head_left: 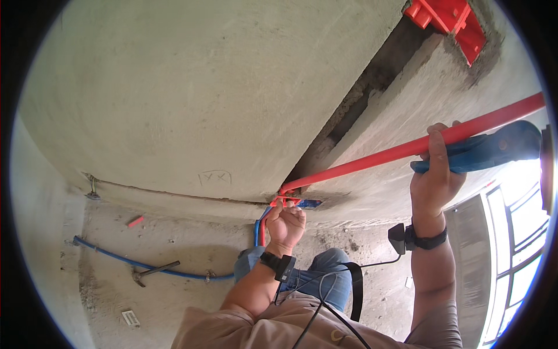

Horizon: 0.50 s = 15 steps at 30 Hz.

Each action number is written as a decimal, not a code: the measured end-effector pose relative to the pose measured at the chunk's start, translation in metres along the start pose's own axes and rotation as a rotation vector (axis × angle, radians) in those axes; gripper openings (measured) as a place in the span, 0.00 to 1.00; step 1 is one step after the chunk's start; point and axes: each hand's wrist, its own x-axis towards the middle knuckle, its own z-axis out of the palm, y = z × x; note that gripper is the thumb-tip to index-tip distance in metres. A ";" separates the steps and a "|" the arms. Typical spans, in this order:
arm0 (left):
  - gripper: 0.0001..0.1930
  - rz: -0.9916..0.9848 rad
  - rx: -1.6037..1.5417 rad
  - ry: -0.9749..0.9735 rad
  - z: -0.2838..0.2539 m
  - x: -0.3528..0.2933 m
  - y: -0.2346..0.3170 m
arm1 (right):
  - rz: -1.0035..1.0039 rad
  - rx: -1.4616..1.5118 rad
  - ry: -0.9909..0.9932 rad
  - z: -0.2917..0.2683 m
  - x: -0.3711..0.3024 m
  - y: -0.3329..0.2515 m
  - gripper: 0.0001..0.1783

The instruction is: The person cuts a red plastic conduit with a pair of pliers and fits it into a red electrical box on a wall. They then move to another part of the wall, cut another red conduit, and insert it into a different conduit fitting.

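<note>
A long red conduit pipe (372,155) slants across the wall, its lower end at a red electrical box (286,201) set in the wall. My left hand (286,225) is at this box, fingers bent and pressed to its front edge; whether they grip anything small is hidden. My right hand (437,168) is closed around the pipe farther up, together with a blue-handled tool (488,152) lying along the pipe's underside. The tool's far end runs toward the right rim, and its kind is unclear. Beside the red box sits a blue box (309,203).
A deep slot (354,110) runs up the wall to a second red box (459,23). Blue pipe (116,254) and a hammer (154,271) lie on the floor at left, near a short red pipe piece (135,221). Cables (317,299) hang by my knees. A window (517,244) stands at right.
</note>
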 end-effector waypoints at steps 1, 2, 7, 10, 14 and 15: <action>0.09 0.015 0.004 0.023 0.003 0.000 -0.001 | 0.010 0.010 -0.020 0.002 0.001 0.000 0.24; 0.10 0.028 0.008 0.046 0.005 0.000 -0.001 | 0.004 0.009 -0.021 0.005 0.002 -0.002 0.24; 0.10 0.049 0.071 0.078 -0.002 0.007 -0.007 | -0.006 -0.053 -0.145 0.018 0.010 -0.002 0.19; 0.10 0.095 0.049 0.084 -0.003 0.016 -0.008 | -0.062 -0.075 -0.149 0.033 0.010 -0.005 0.16; 0.09 0.079 -0.033 0.101 -0.001 0.017 -0.005 | -0.001 -0.065 -0.066 0.037 0.009 -0.012 0.18; 0.10 0.076 -0.007 0.147 0.003 0.017 -0.004 | -0.062 -0.052 -0.063 0.031 0.010 -0.012 0.22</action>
